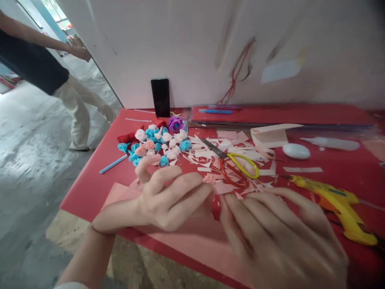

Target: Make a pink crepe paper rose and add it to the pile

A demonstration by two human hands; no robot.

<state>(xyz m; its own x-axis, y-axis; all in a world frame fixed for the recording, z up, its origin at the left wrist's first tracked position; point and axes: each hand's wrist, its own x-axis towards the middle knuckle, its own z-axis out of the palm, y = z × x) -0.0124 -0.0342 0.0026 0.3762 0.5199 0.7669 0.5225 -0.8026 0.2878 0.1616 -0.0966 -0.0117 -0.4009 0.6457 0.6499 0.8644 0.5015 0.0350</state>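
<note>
My left hand rests on a pink paper sheet at the near edge of the red table, fingers loosely curled and stretched rightward, index raised. My right hand lies flat on the same sheet with fingers stretched out leftward, fingertips almost meeting the left hand's; it is smeared by motion. Just beyond the hands lie pink paper scraps and scissors with yellow and red handles.
A heap of small paper roses in blue, pink, white, red and purple sits at the back left. A phone leans on the wall. A yellow glue gun lies right. A person walks at the far left.
</note>
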